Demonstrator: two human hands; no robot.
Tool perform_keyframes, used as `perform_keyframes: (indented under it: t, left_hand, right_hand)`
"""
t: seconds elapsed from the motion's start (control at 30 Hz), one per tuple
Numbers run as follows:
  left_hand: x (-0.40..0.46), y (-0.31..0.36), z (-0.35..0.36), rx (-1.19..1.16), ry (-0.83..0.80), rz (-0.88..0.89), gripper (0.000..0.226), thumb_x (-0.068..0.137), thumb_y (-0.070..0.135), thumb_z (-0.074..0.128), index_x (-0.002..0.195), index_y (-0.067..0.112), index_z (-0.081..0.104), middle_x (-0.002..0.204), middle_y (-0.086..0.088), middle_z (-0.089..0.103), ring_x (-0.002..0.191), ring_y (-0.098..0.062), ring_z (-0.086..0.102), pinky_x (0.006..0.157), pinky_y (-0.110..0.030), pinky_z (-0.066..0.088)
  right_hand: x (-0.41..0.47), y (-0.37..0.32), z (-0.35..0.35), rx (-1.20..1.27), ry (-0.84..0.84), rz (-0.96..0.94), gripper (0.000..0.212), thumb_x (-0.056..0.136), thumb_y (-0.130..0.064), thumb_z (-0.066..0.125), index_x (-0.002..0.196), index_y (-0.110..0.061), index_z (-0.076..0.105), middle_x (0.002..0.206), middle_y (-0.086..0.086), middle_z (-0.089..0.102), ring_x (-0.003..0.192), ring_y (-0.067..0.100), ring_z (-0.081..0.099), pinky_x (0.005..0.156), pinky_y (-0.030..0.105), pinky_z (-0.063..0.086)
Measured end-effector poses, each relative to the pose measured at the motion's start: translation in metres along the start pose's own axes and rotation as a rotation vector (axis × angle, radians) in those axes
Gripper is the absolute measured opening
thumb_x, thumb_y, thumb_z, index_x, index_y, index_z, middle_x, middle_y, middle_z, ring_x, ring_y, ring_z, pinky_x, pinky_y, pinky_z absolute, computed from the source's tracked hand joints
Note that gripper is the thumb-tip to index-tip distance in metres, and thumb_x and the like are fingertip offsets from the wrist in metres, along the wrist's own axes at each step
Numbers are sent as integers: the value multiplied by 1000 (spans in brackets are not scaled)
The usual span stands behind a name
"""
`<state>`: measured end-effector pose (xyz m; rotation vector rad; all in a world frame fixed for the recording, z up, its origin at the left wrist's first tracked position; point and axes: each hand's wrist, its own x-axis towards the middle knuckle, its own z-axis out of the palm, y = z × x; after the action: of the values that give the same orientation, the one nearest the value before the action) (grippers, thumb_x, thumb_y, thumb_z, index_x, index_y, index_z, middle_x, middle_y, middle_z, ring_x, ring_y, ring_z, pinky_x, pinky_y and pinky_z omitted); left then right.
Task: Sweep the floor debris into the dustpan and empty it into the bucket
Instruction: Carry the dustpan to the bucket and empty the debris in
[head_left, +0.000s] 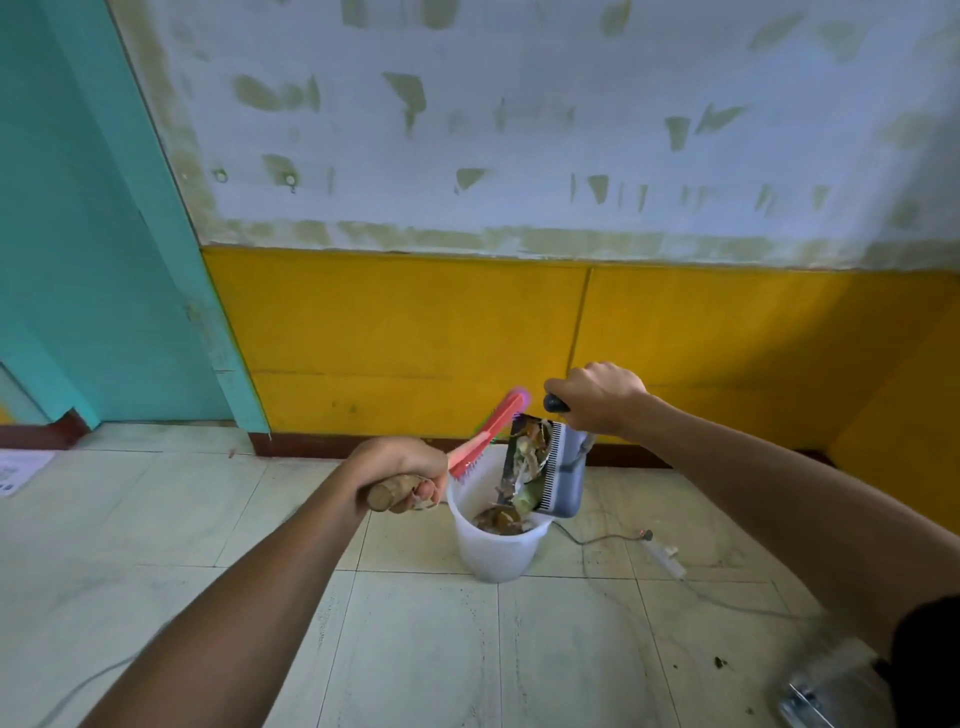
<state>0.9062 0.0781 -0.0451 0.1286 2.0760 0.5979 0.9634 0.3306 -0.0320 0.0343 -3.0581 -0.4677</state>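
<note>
A white plastic bucket stands on the tiled floor near the wall, with debris in its bottom. My right hand grips the dark handle of a grey dustpan, which is tipped steeply over the bucket. Leaves and scraps slide out of the pan toward the bucket's mouth. My left hand is closed on the wooden handle of a red brush. The brush head points up and right, just left of the dustpan and above the bucket's rim.
A grey cable with a small plug part runs across the floor right of the bucket. A metal object lies at the bottom right. The yellow and white wall is right behind the bucket. A teal door stands at the left.
</note>
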Motion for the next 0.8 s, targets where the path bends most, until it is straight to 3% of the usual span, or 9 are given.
perform_keyframes:
  t: [0.2, 0.37, 0.47, 0.57, 0.63, 0.73, 0.8]
  left_hand:
    - [27, 20, -29, 30, -13, -14, 15, 86, 3, 50, 71, 5, 52, 35, 1, 46, 25, -8, 39, 35, -11, 36]
    - [26, 35, -53, 4, -83, -71, 20, 87, 7, 52, 67, 8, 49, 36, 2, 44, 28, -8, 39, 33, -11, 34]
    - [24, 35, -63, 7, -125, -129, 23, 89, 10, 52, 66, 11, 47, 36, 4, 45, 28, -5, 40, 33, -12, 34]
    - [25, 39, -65, 27, -60, -112, 11, 85, 7, 55, 74, 8, 52, 38, 2, 46, 28, -7, 40, 33, -12, 35]
    - [28, 46, -61, 67, -25, -117, 19, 86, 8, 52, 67, 7, 51, 36, 2, 45, 28, -9, 41, 35, -12, 35]
    - [40, 59, -51, 154, 86, -11, 37, 94, 20, 44, 60, 8, 53, 32, 1, 47, 27, -12, 42, 39, -14, 36]
    - [47, 63, -40, 214, 200, 67, 37, 93, 23, 43, 64, 7, 59, 31, 2, 50, 24, -12, 44, 39, -14, 38]
  right_hand:
    - [47, 7, 10, -108, -57, -136, 14, 93, -23, 54, 106, -18, 56, 56, -9, 34, 50, 15, 40, 44, 25, 29]
    - [78, 15, 4, -181, -37, -257, 13, 94, -24, 50, 103, -20, 59, 73, 1, 61, 57, 21, 48, 47, 27, 33]
    - [90, 18, 1, -233, -62, -321, 9, 93, -22, 51, 97, -20, 59, 74, 1, 64, 54, 21, 47, 42, 23, 27]
    - [98, 18, 6, -276, -68, -381, 10, 91, -23, 52, 98, -23, 60, 79, 2, 68, 56, 21, 48, 43, 24, 26]
    - [99, 11, 12, -287, -110, -428, 9, 89, -23, 55, 97, -25, 60, 80, 2, 67, 57, 21, 47, 44, 24, 25]
    - [99, -6, 23, -358, -166, -516, 12, 87, -23, 60, 98, -21, 63, 58, -2, 48, 46, 16, 37, 42, 24, 21]
    - [98, -12, 25, -384, -192, -548, 13, 88, -21, 60, 100, -18, 65, 55, -3, 44, 43, 14, 34, 41, 24, 23]
